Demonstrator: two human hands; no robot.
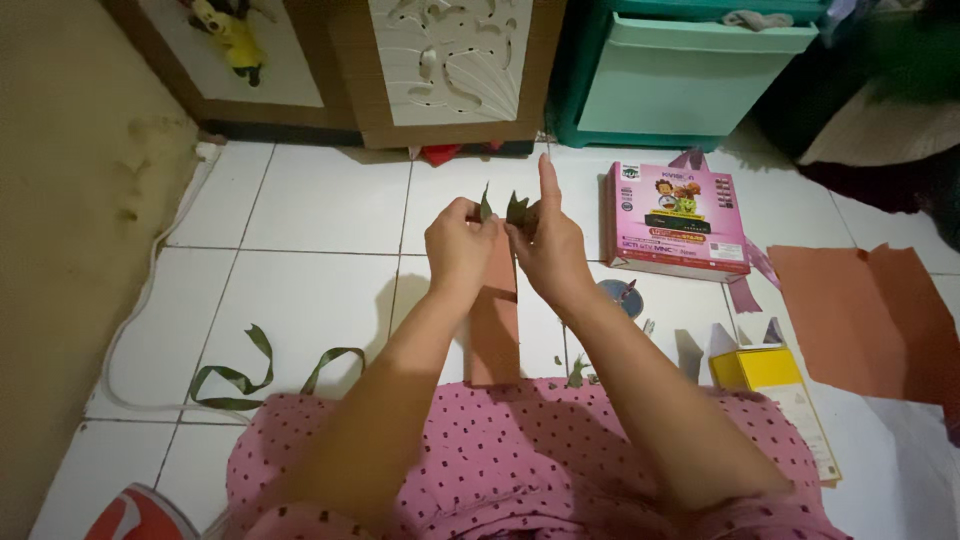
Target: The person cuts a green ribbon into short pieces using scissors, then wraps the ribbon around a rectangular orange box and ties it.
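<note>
Pinching is what I see both hands doing: my left hand point(458, 240) has its fingers curled in tight, thumb and fingertips closed on one end of a small green leaf piece point(516, 210), with a narrow green tip poking up just above the knuckles, and my right hand point(548, 245) is closed on the other end of the same leaf piece, thumb and middle fingers pressed together while the index finger stands straight up, free of everything. The two hands meet almost knuckle to knuckle, raised above the white tiled floor point(310, 290), both forearms reaching forward and converging from my lap, which is covered by a pink dotted cloth point(520, 450). Directly beneath the hands a long brown paper strip point(495, 330) runs from the lap forward along the floor; I cannot tell whether the leaf touches its far end. A loose green ribbon-like strip point(250, 375) curls on the tiles to the left, well apart from the hands. To the right lie a pink printed box point(675, 220), a yellow carton point(770, 380) with its flaps open, and a larger brown paper sheet point(870, 310). Small green scraps sit near the lap edge
</note>
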